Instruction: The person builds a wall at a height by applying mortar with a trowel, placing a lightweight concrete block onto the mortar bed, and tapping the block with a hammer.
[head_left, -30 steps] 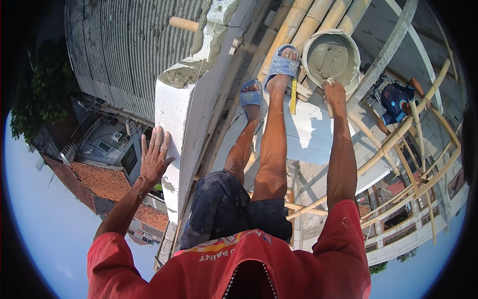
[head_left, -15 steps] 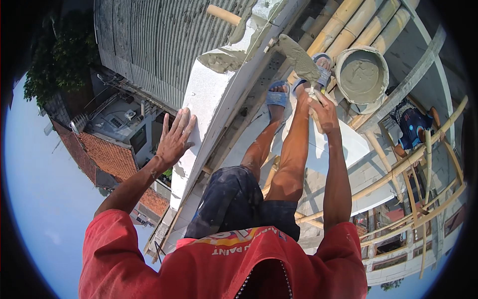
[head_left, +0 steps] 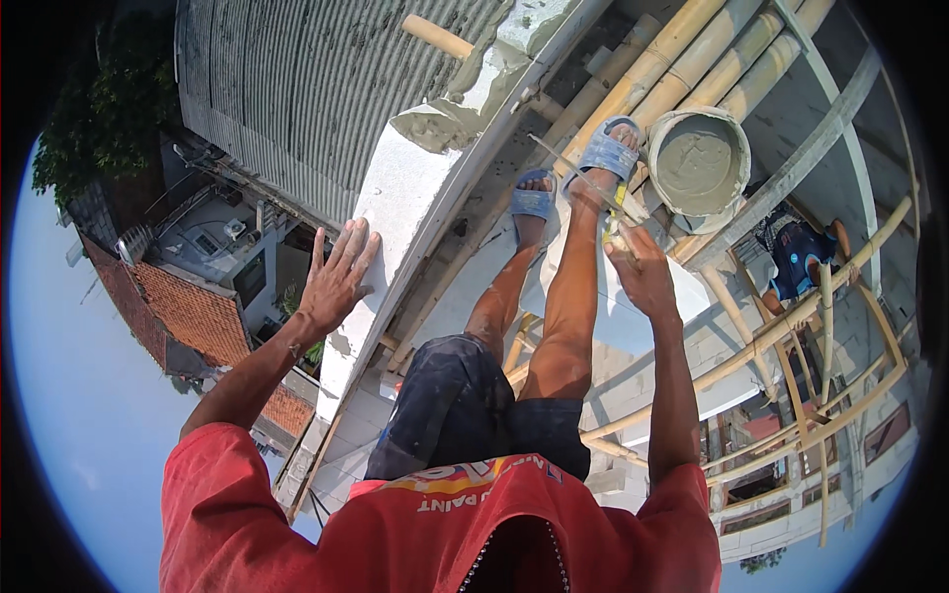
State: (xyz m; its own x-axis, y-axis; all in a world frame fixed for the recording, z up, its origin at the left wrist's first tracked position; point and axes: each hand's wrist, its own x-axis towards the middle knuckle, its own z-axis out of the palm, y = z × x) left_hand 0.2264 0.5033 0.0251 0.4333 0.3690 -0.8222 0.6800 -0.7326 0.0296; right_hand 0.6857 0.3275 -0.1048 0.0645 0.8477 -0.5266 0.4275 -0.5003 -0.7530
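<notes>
My left hand (head_left: pixel 337 281) rests with fingers spread against the edge of a white block wall (head_left: pixel 400 188), holding nothing. Patches of grey mortar (head_left: pixel 431 128) lie on the wall top farther ahead. In my right hand (head_left: pixel 643 267) is a mortar-smeared trowel (head_left: pixel 571 166), my fingers closed round its handle. Its blade is turned nearly edge-on and points up and left, over my sandalled foot. Just beyond that hand stands a round bucket (head_left: pixel 741 186) holding wet grey mortar (head_left: pixel 696 163).
Several bamboo poles (head_left: pixel 682 74) lie side by side under and beyond my sandals (head_left: pixel 606 153). Corrugated roofing (head_left: pixel 316 94) spreads past the wall, with tiled roofs (head_left: pixel 193 306) far below left. Bamboo railing (head_left: pixel 771 336) and another person (head_left: pixel 796 252) are below right.
The trowel has rolled from showing its flat, mortar-covered face to nearly edge-on, and my right hand has turned with it. My left hand stays on the wall. The whole view has shifted slightly.
</notes>
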